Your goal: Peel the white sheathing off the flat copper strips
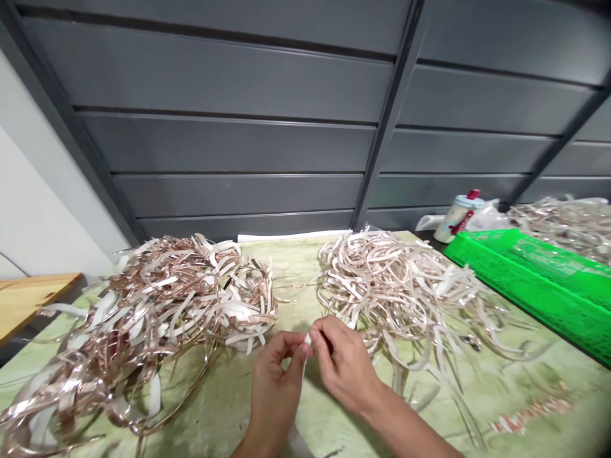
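Note:
In the middle foreground my left hand (279, 375) pinches a narrow white strip (308, 340) between thumb and forefinger. Close against it, my right hand (346, 366) has its thumb and fingertips closed on the strip's upper end. A pale length hangs below my left hand, partly hidden by the wrist. To the left spreads a tangled heap of shiny rose-gold and white strips (191, 305). Another pile of paler, curled strips (382, 273) lies just beyond my right hand. Both heaps rest on a green marbled tabletop (229, 407).
A bright green plastic crate (515, 280) stands at the right, with more strips (568, 222) behind it. A lidded cup (459, 219) stands at the back. Small copper-coloured scraps (529, 410) lie front right. A grey panelled wall (238, 146) closes the far side; a wooden surface (33, 299) is left.

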`<control>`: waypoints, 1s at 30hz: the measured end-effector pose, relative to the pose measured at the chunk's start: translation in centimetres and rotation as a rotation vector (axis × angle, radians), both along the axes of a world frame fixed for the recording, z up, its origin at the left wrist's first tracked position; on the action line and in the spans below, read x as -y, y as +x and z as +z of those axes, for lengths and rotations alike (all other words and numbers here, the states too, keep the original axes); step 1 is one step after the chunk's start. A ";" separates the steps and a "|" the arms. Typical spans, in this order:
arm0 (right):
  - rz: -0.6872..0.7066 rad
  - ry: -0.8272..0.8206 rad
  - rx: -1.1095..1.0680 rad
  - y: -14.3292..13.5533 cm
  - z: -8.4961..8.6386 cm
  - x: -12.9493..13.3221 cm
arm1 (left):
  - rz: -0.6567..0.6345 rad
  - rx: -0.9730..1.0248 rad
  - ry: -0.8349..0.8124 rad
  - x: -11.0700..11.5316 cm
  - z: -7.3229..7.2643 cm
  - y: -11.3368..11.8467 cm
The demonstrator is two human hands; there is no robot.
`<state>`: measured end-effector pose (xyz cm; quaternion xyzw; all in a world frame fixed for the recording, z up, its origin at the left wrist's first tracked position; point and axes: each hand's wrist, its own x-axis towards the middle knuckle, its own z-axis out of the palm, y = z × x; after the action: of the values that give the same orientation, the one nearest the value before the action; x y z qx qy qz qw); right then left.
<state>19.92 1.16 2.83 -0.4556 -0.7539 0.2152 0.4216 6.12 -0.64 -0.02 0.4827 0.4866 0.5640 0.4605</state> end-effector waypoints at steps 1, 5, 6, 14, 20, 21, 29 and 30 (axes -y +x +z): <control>0.006 -0.091 -0.088 0.1 0.4 -0.1 | -0.017 0.020 -0.007 0.0 0.2 0.0; 0.120 -0.657 -0.616 0.3 1.8 -0.3 | -0.116 0.175 -0.071 -0.1 0.9 0.0; 0.160 -0.790 -0.736 0.3 2.1 -0.3 | -0.120 0.204 -0.073 -0.1 1.1 0.0; 0.088 -0.772 -0.879 -0.6 2.3 -0.1 | 0.118 -0.112 0.170 0.1 1.4 -0.4; 0.106 -0.700 -0.813 -1.8 1.5 -0.1 | -0.027 0.216 -0.105 0.3 0.6 0.0; 0.093 -0.675 -0.779 -2.1 1.4 0.0 | -0.027 0.244 -0.118 0.2 0.4 0.1; 0.055 -0.619 -0.740 -3.0 1.2 0.4 | 0.018 0.478 -0.156 0.1 -0.1 0.3; 0.045 -0.614 -0.759 -3.0 1.2 0.4 | 0.038 0.505 -0.175 0.1 0.0 0.3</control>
<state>16.90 0.78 4.04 -0.4319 -0.4581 0.5877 0.5081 6.44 -0.74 -0.04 0.2756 0.4122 0.6311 0.5966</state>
